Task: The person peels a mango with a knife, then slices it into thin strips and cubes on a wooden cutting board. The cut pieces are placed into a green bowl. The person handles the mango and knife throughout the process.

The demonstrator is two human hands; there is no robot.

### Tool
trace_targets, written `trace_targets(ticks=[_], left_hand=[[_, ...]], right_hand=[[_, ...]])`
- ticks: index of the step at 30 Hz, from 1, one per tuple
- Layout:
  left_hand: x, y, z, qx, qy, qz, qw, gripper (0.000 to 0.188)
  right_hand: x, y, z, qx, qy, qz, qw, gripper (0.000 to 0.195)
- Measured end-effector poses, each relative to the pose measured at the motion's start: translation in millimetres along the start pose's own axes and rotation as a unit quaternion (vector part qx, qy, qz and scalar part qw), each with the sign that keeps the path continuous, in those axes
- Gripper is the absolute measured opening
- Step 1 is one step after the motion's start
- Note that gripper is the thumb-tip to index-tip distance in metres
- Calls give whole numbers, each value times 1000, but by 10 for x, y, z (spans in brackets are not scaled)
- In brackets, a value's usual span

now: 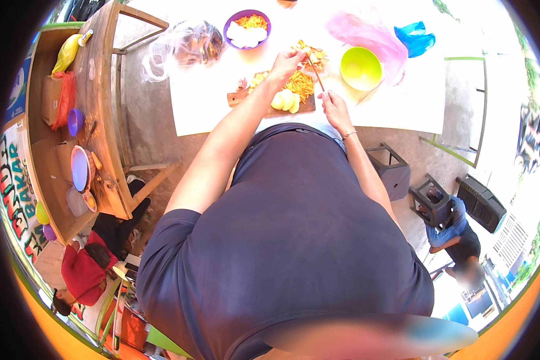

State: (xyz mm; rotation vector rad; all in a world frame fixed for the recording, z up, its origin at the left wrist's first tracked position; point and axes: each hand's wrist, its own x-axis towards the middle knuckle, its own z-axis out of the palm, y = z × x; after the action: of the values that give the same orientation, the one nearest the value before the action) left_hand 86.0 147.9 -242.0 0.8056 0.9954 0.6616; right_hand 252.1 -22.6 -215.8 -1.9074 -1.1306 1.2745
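My left hand (289,64) pinches the upper end of a thin brown stick-like object (316,74), perhaps a knife seen edge-on. Its lower end is in my right hand (335,110), which wears a bracelet. Below them lies a wooden cutting board (306,107) with orange strips (300,85), probably carrot, and peeled pale-yellow pieces (285,101). Thin orange-yellow peelings (317,57) are heaped just beyond. A purple bowl (225,30) with orange strips and white pieces stands at the back left. To the right is a lime-green bowl (361,69).
The white table (405,108) also bears a clear plastic bag (193,45), a pink bag (364,27) and a blue bag (414,39). A wooden stand (100,81) with bowls is at left. Plastic stools (389,173) are at right. Two people sit behind, one each side.
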Motion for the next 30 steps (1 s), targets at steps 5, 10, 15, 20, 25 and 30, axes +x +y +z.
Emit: trace_targets(ticks=[5,10,15,20,25,30], left_hand=[[-37,-16,-365,132,130,16,983,27],[-530,32,-748,497,115,-20,860,28],[-836,-260,-783,588,111,140,788,43],[-1114,-321,-596,584,11,223,780,63],[-1129,-456,-742,609,-9,128,782,64],[-1153,-644,-871,563,1,178,807,55]], right_hand=[[-48,-35,44,12,-14,-15,1000,31],[-64,71,40,-1,-16,16,1000,33],[-125,-5,2,-80,-49,10,996,36],[-116,-70,-13,-117,-67,5,991,37],[-152,-173,-24,-130,-79,9,988,40],[-159,-217,22,-149,-91,-1,985,41]])
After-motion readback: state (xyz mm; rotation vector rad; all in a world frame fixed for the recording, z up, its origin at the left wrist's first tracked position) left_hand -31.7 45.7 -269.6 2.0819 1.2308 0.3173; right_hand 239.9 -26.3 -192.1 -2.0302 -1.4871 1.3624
